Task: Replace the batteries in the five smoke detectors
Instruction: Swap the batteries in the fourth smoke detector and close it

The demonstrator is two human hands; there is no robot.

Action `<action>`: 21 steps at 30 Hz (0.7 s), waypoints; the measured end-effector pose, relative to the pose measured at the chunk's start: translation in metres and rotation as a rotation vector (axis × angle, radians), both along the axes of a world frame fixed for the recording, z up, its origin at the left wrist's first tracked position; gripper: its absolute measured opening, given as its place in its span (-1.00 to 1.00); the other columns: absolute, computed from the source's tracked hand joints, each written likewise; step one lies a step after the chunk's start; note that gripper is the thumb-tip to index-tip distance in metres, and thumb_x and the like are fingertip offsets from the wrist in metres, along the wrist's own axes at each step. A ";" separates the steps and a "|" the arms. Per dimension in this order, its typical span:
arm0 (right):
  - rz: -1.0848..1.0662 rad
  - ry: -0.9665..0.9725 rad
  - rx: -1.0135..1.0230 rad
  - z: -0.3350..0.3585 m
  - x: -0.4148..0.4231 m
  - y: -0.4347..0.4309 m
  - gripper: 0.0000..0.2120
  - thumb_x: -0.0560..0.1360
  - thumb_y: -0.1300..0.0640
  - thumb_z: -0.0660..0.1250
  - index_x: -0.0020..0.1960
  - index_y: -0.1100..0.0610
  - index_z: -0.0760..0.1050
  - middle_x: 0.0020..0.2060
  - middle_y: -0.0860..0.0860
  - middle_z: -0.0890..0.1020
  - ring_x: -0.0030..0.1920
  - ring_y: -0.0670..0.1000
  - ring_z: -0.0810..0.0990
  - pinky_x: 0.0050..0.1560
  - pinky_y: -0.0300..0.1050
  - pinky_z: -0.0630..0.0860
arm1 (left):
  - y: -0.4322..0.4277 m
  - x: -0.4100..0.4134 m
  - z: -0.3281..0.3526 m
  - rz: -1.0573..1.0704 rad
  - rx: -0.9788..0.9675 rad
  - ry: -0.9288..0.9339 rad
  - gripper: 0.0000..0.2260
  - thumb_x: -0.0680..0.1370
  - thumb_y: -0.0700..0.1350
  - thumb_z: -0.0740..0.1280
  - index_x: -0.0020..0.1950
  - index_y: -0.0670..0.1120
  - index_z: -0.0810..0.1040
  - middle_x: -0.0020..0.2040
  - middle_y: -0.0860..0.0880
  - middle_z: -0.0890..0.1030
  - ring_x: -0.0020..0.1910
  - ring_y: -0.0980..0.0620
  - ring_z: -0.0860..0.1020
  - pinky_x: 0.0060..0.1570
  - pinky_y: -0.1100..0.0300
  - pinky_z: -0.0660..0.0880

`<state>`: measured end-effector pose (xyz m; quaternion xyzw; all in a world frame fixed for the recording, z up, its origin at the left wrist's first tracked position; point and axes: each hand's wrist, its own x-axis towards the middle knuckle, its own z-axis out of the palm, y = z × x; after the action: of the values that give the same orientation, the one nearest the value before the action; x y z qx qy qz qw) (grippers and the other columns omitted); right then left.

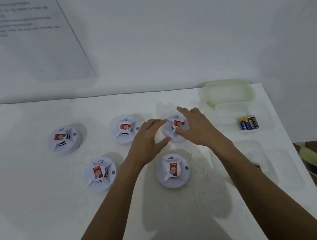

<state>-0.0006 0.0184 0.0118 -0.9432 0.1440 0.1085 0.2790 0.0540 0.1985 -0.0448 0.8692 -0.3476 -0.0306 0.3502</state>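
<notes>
Five round white plastic detectors [173, 171]

The back-right smoke detector [177, 124] is mostly hidden beneath the motion-blurred left grip [147, 138] and right grip [197, 127]; whether the right one holds it cannot be told. Print on the wall sheet [29, 35] is blurred, and labels on the batteries [248, 123] are too small to read.

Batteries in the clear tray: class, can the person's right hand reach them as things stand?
Probably yes. The right hand is at the back-right smoke detector, and the batteries lie to its right in an open-topped tray, nothing between.
</notes>
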 end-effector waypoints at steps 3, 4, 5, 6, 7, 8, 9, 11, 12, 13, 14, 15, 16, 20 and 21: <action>0.043 -0.106 0.063 0.009 0.009 0.025 -0.45 0.57 0.01 0.26 0.52 -0.03 0.20 0.33 0.11 0.39 0.30 0.15 0.41 0.31 0.02 0.38 | 0.025 0.004 0.007 0.079 -0.065 -0.138 -0.57 0.46 -0.01 0.43 0.29 -0.08 0.50 0.21 -0.05 0.56 0.19 -0.01 0.48 0.19 0.24 0.35; 0.062 -0.129 0.091 0.011 0.014 0.034 -0.48 0.58 0.01 0.25 0.51 -0.03 0.23 0.32 0.09 0.41 0.28 0.12 0.44 0.30 0.02 0.41 | 0.034 0.008 0.008 0.111 -0.067 -0.168 -0.58 0.45 -0.01 0.44 0.27 -0.09 0.51 0.20 -0.06 0.57 0.18 -0.02 0.49 0.20 0.24 0.34; 0.080 -0.137 0.118 0.011 0.018 0.043 -0.50 0.58 0.01 0.25 0.50 -0.02 0.26 0.32 0.08 0.43 0.25 0.08 0.48 0.28 -0.01 0.44 | 0.043 0.013 0.007 0.147 -0.061 -0.191 -0.57 0.44 0.01 0.44 0.26 -0.10 0.52 0.19 -0.07 0.57 0.16 -0.05 0.49 0.20 0.19 0.37; 0.097 -0.130 0.146 0.010 0.024 0.051 -0.52 0.59 0.02 0.25 0.49 -0.01 0.28 0.31 0.07 0.45 0.21 0.05 0.51 0.23 -0.07 0.45 | 0.051 0.019 0.005 0.188 -0.045 -0.200 -0.54 0.42 0.04 0.44 0.26 -0.11 0.52 0.20 -0.09 0.57 0.15 -0.08 0.50 0.19 0.12 0.40; 0.108 -0.110 0.177 0.007 0.029 0.059 -0.54 0.60 0.03 0.24 0.48 0.00 0.30 0.30 0.06 0.47 0.18 0.03 0.53 0.19 -0.11 0.46 | 0.060 0.026 0.005 0.228 -0.015 -0.198 -0.49 0.40 0.08 0.45 0.27 -0.11 0.51 0.22 -0.10 0.55 0.16 -0.10 0.49 0.17 0.05 0.43; 0.113 -0.083 0.203 0.004 0.035 0.067 -0.55 0.60 0.04 0.24 0.48 0.01 0.31 0.29 0.06 0.48 0.16 0.03 0.54 0.17 -0.12 0.46 | 0.067 0.033 0.002 0.259 0.032 -0.170 -0.42 0.37 0.12 0.47 0.30 -0.10 0.48 0.26 -0.10 0.52 0.20 -0.12 0.47 0.18 -0.01 0.43; 0.114 -0.054 0.223 -0.001 0.041 0.073 -0.56 0.60 0.06 0.23 0.48 0.03 0.31 0.29 0.07 0.49 0.17 0.03 0.54 0.19 -0.10 0.45 | 0.074 0.039 0.000 0.271 0.093 -0.117 -0.33 0.33 0.16 0.50 0.34 -0.09 0.43 0.32 -0.10 0.47 0.25 -0.13 0.42 0.21 -0.05 0.41; 0.111 -0.008 0.255 -0.011 0.050 0.084 -0.57 0.61 0.10 0.21 0.47 0.07 0.33 0.30 0.08 0.50 0.24 0.07 0.50 0.24 -0.07 0.42 | 0.085 0.051 -0.003 0.260 0.218 0.043 -0.17 0.27 0.24 0.50 0.43 -0.05 0.31 0.41 -0.08 0.36 0.36 -0.11 0.31 0.30 -0.10 0.33; 0.106 0.005 0.260 -0.016 0.055 0.089 -0.58 0.61 0.12 0.21 0.46 0.09 0.34 0.29 0.08 0.51 0.27 0.08 0.49 0.26 -0.07 0.40 | 0.088 0.056 -0.005 0.247 0.253 0.118 -0.13 0.26 0.26 0.49 0.46 -0.02 0.26 0.44 -0.05 0.32 0.38 -0.08 0.28 0.33 -0.10 0.31; 0.092 0.010 0.262 -0.021 0.059 0.093 -0.60 0.61 0.14 0.21 0.44 0.11 0.37 0.29 0.09 0.53 0.28 0.09 0.49 0.28 -0.06 0.39 | 0.090 0.060 -0.007 0.235 0.265 0.179 -0.11 0.25 0.26 0.49 0.47 0.00 0.22 0.44 -0.03 0.31 0.39 -0.06 0.27 0.34 -0.08 0.30; 0.069 0.005 0.267 -0.025 0.062 0.095 -0.61 0.60 0.16 0.21 0.42 0.12 0.40 0.28 0.10 0.54 0.27 0.09 0.50 0.29 -0.05 0.39 | 0.092 0.062 -0.009 0.227 0.264 0.206 -0.11 0.26 0.26 0.48 0.48 0.02 0.21 0.44 -0.02 0.31 0.38 -0.05 0.29 0.33 -0.07 0.30; 0.035 -0.005 0.286 -0.029 0.065 0.098 -0.63 0.59 0.18 0.22 0.40 0.13 0.42 0.26 0.11 0.56 0.24 0.10 0.52 0.30 -0.03 0.41 | 0.093 0.065 -0.012 0.219 0.263 0.210 -0.12 0.26 0.26 0.47 0.48 0.02 0.21 0.43 -0.02 0.33 0.37 -0.06 0.31 0.33 -0.06 0.31; -0.001 -0.018 0.314 -0.032 0.067 0.099 -0.64 0.58 0.20 0.23 0.37 0.13 0.44 0.24 0.12 0.57 0.20 0.11 0.55 0.29 0.02 0.44 | 0.094 0.066 -0.014 0.208 0.273 0.206 -0.12 0.26 0.27 0.45 0.48 0.01 0.21 0.42 -0.03 0.35 0.36 -0.07 0.33 0.32 -0.06 0.32; -0.099 -0.029 0.434 -0.037 0.068 0.103 -0.65 0.57 0.22 0.24 0.35 0.12 0.46 0.20 0.11 0.58 0.10 0.11 0.61 0.20 0.08 0.53 | 0.096 0.070 -0.018 0.191 0.253 0.173 -0.09 0.22 0.36 0.33 0.47 -0.05 0.24 0.36 -0.06 0.41 0.30 -0.08 0.38 0.29 -0.02 0.36; -0.123 -0.028 0.476 -0.037 0.067 0.103 -0.65 0.57 0.21 0.25 0.34 0.10 0.47 0.20 0.09 0.58 0.11 0.11 0.60 0.20 0.08 0.54 | 0.096 0.070 -0.018 0.181 0.241 0.172 -0.09 0.22 0.34 0.36 0.47 -0.05 0.24 0.36 -0.07 0.41 0.30 -0.08 0.38 0.28 -0.01 0.36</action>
<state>0.0668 0.1219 -0.0250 -0.8419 0.1676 0.1088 0.5013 0.1244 0.2945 -0.0630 0.9269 -0.2303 -0.1147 0.2733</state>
